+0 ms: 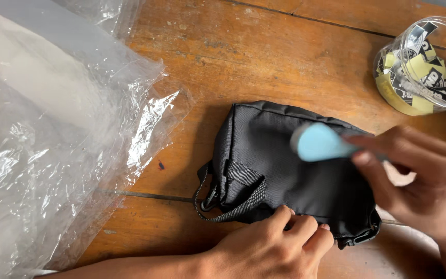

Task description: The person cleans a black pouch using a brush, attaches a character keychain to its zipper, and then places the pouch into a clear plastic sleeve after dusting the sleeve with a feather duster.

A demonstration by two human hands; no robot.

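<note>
A wooden bench (285,57) fills the view, its planks worn and scratched. Clear plastic sheeting (52,144) lies crumpled over its left side, reaching close to the bag without touching it. A black fabric bag (264,160) lies flat near the middle of the bench, a webbing strap (233,206) with a clip looping off its left end. The right hand (424,186) comes in from the right, fingers pinching a pale blue tool (318,142) whose blurred rounded end sits over the top of the bag. The left hand (274,248) rests at the bag's near edge, fingers curled and pressing on the seam. A clear tub (421,64) of yellow and black tags stands at the far right corner, well apart from the bag.
</note>
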